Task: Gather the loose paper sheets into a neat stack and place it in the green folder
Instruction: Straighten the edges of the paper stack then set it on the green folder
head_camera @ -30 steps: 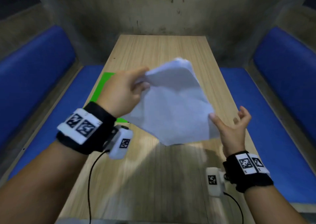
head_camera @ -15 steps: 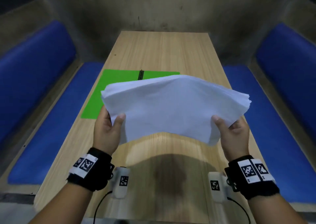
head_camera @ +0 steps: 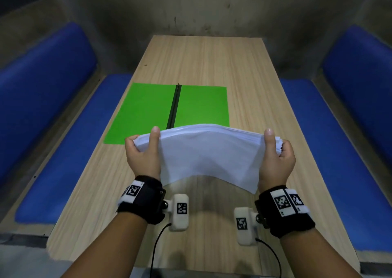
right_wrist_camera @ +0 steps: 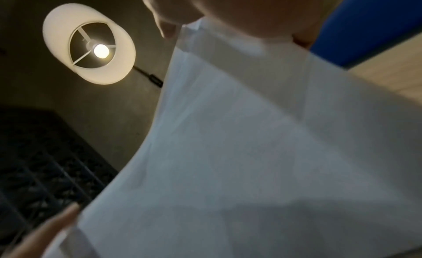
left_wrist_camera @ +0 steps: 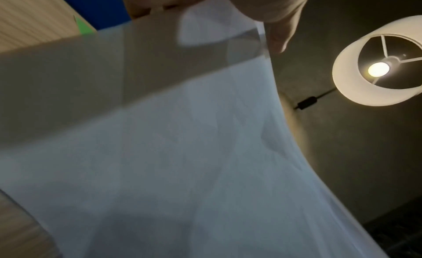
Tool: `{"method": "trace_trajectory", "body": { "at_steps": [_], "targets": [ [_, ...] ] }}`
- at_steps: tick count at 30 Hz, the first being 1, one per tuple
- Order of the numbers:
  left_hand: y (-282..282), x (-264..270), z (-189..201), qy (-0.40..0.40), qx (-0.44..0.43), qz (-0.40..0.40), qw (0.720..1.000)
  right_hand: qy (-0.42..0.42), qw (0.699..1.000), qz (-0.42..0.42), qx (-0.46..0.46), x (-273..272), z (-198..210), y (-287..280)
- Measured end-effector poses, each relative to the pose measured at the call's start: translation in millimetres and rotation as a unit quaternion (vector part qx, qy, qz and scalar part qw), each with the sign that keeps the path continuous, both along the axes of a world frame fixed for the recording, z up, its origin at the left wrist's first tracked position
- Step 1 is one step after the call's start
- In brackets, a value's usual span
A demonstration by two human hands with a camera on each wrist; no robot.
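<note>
Hands (head_camera: 143, 158) (head_camera: 275, 161) hold paper stack (head_camera: 209, 156) above table (head_camera: 212, 65), overlapping open green folder (head_camera: 148, 112).

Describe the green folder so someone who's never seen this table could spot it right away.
Start at the long wooden table between two blue benches. The folder lies open and flat on its left half, just beyond the paper stack held in both hands. It is the only bright green thing there, split by a dark spine down the middle.
</note>
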State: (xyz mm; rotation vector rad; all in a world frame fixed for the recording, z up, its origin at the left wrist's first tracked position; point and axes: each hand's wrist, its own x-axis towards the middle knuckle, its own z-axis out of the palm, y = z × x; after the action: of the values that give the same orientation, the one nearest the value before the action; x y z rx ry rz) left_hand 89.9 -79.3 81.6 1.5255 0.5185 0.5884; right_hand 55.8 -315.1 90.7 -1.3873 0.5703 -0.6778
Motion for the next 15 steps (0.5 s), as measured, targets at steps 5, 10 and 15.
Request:
{"method": "trace_trajectory", "body": {
  "at_steps": [5,10,15],
  "targets": [
    [1.1,6.0,-1.1,0.013,0.008,0.022,1.0,0.009,0.999,-0.035,-0.004,12.5,2.3,-2.6],
    [2.6,5.4,-3.1,0.007,0.015,0.014,1.0,0.018,0.999,-0.041,-0.016,10.9,-1.1,-5.9],
    [4.3,5.9,-3.8,-0.004,0.006,-0.001,1.0,0.005,1.0,-0.018,-0.015,7.3,-1.8,-3.7]
  ]
}}
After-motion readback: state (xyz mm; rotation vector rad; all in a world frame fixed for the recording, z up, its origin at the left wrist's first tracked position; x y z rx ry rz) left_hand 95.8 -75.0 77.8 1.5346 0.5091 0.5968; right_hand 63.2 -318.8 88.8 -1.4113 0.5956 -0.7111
